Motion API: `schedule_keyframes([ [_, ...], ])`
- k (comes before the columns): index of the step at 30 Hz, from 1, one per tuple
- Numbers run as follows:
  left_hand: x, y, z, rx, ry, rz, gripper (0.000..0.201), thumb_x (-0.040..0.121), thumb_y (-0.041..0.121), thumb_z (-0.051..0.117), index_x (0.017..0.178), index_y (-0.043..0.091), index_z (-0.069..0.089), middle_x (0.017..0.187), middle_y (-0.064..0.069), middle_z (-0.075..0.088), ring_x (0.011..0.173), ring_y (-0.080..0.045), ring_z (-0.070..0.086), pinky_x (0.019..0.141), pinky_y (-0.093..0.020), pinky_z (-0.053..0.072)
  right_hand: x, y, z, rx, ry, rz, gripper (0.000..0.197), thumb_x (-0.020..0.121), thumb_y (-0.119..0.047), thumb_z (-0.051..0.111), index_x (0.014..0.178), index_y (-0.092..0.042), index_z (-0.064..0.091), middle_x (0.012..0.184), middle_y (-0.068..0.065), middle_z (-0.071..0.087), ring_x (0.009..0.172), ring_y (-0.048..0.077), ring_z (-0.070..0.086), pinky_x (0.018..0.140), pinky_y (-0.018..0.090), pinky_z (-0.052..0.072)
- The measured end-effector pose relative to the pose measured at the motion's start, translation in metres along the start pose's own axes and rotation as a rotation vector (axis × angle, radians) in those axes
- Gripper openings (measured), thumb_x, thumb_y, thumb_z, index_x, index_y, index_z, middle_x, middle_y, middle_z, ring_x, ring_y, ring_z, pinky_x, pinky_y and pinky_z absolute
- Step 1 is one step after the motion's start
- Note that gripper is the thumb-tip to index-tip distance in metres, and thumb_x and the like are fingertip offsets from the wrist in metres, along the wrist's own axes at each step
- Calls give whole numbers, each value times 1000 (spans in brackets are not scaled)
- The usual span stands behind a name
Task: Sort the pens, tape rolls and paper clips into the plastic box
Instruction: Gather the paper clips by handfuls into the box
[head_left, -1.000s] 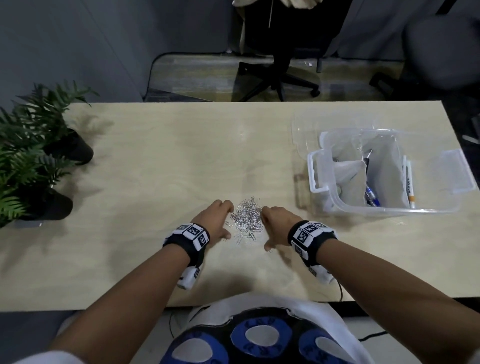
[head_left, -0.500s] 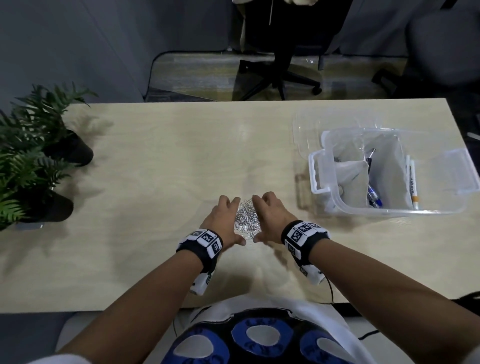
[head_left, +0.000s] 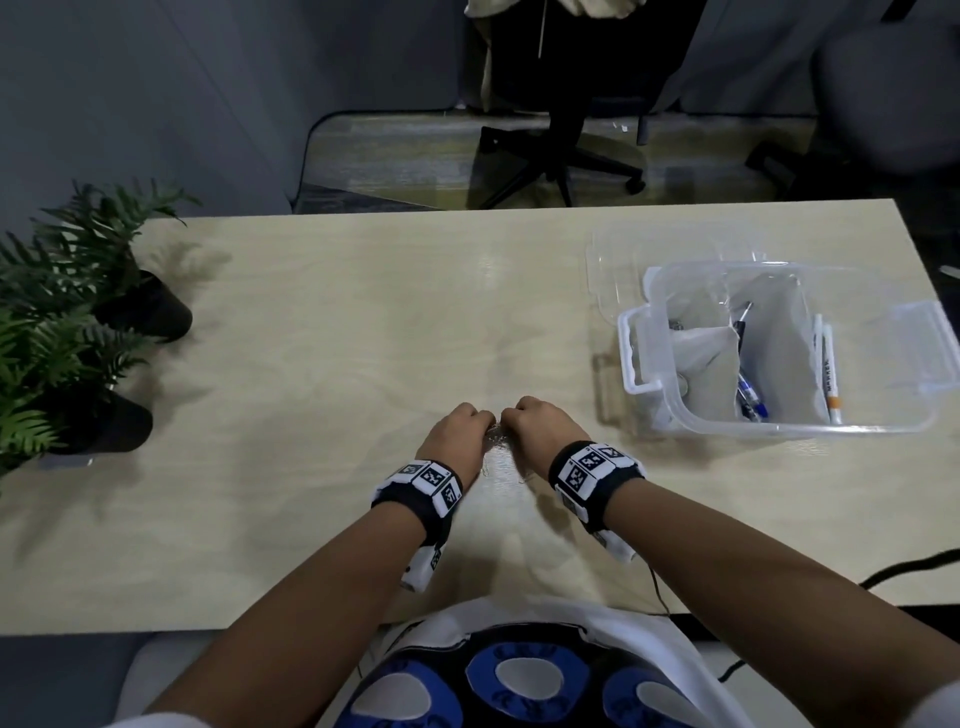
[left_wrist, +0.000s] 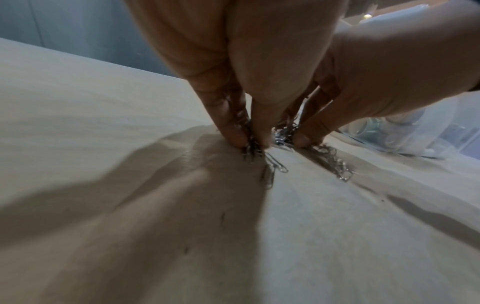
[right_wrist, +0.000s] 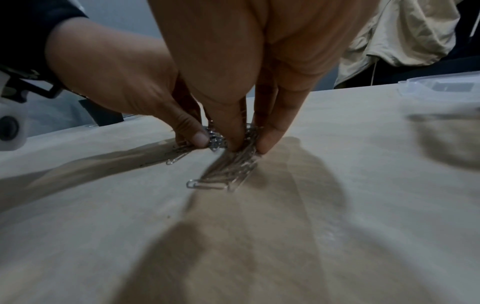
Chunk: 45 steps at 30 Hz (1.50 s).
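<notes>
A pile of silver paper clips (head_left: 497, 439) lies on the wooden table near its front middle. My left hand (head_left: 457, 431) and right hand (head_left: 535, 426) meet over it, knuckles up. In the left wrist view, the left hand (left_wrist: 249, 144) pinches a bunch of clips (left_wrist: 275, 162) between thumb and fingers. The right hand (right_wrist: 246, 146) pinches its own bunch (right_wrist: 223, 176), with loose clips trailing on the wood. The clear plastic box (head_left: 779, 426) stands to the right and holds a blue pen (head_left: 750, 397) and a white marker (head_left: 830, 374).
Two potted plants (head_left: 62, 322) stand at the table's left edge. The box's clear lid (head_left: 623, 249) lies flat behind the box. An office chair (head_left: 561, 156) is on the floor beyond the table. A black cable (head_left: 909, 566) crosses the front right edge.
The hands have swept inward from either side of the spread clips, pushed them into a tight heap, and now their fingers are curled round it.
</notes>
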<state>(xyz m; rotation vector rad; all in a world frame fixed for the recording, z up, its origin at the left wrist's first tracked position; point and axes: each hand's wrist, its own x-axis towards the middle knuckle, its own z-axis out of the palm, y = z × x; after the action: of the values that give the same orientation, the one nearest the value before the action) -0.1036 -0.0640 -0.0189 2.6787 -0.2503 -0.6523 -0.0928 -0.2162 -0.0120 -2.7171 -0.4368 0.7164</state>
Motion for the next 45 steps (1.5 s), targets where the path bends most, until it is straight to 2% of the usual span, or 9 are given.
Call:
schedule_keyframes([
  [10, 1, -2, -14, -118, 56, -81, 21, 94, 18, 57, 107, 16, 73, 99, -13, 67, 94, -33, 62, 81, -36, 51, -2, 10, -13, 114, 16, 114, 24, 78, -4, 59, 92, -21, 70, 88, 5, 67, 81, 28, 64, 74, 35, 57],
  [15, -1, -1, -26, -268, 99, -149, 14, 89, 16, 62, 92, 15, 76, 85, -11, 70, 81, -30, 65, 75, -37, 55, -2, 11, -24, 205, 81, 130, 18, 84, -7, 62, 90, -20, 73, 86, 6, 72, 81, 26, 67, 77, 35, 57],
  [21, -5, -3, -36, -403, 158, -194, 13, 90, 12, 64, 91, 13, 77, 77, -4, 71, 70, -20, 68, 70, -32, 58, -4, 9, -37, 246, 153, 113, 18, 87, -6, 63, 94, -17, 75, 89, 6, 73, 83, 24, 68, 78, 34, 57],
  [28, 3, 10, -68, -484, 294, -177, 16, 88, 10, 69, 102, 13, 77, 95, -3, 74, 84, -15, 68, 82, -21, 52, -8, -3, -73, 345, 298, 74, 12, 85, -8, 70, 94, -14, 76, 89, 2, 76, 81, 15, 69, 77, 15, 48],
  [31, 19, 25, -89, -559, 338, -147, 14, 86, 9, 72, 99, 12, 78, 87, -5, 76, 76, -18, 71, 83, -28, 57, -14, -2, -103, 397, 384, 68, 11, 84, -10, 73, 93, -15, 76, 89, -2, 75, 78, 9, 67, 71, 4, 39],
  [33, 28, 38, -100, -595, 346, -116, 13, 86, 7, 72, 97, 11, 77, 82, -7, 75, 73, -21, 72, 80, -35, 60, -21, 3, -124, 432, 441, 73, 10, 82, -10, 74, 91, -15, 76, 84, -5, 73, 75, 6, 63, 71, 4, 40],
  [36, 41, 71, -116, -621, 349, -49, 12, 87, 4, 70, 97, 7, 76, 81, -10, 74, 73, -25, 72, 78, -35, 60, -36, 21, -153, 482, 553, 107, 10, 80, -10, 77, 89, -15, 77, 80, -5, 72, 72, 7, 64, 70, 1, 41],
  [41, 62, 139, -135, -610, 359, 95, 13, 88, 6, 69, 100, 6, 75, 85, -10, 74, 72, -20, 72, 74, -27, 59, -61, 70, -186, 585, 697, 228, 12, 77, -9, 80, 84, -18, 76, 76, -4, 72, 72, 12, 67, 76, 28, 56],
  [45, 82, 187, -136, -572, 327, 182, 13, 87, 7, 70, 99, 8, 75, 87, -9, 73, 75, -21, 71, 78, -30, 59, -72, 108, -198, 584, 763, 356, 15, 77, -11, 80, 82, -23, 73, 71, -8, 66, 68, 8, 62, 77, 26, 55],
])
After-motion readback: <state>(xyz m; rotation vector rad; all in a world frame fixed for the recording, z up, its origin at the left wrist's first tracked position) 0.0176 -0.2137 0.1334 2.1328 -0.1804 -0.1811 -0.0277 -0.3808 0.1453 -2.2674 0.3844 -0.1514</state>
